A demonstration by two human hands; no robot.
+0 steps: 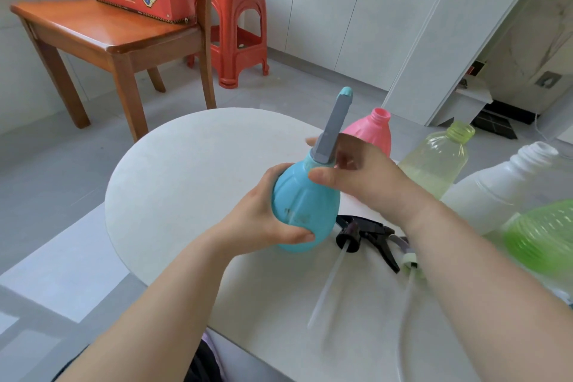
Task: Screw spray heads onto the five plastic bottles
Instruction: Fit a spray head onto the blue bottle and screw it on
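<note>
We hold the blue bottle (305,205) above the table (186,170), our left hand (263,217) wrapped around its belly, our right hand (359,177) closed on the grey spray head (333,127) at its neck. Beyond the right hand stand pink (373,129), yellow (440,161) and white (508,186) bottles, uncapped. Under the right wrist lies a black spray head (366,234).

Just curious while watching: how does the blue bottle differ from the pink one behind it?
The blue bottle has a grey spray head on its neck; the pink bottle has an open, bare neck. The blue one is held tilted, left hand on its body, right hand at the collar; the pink one stands alone on the table. Both are opaque plastic.
</note>
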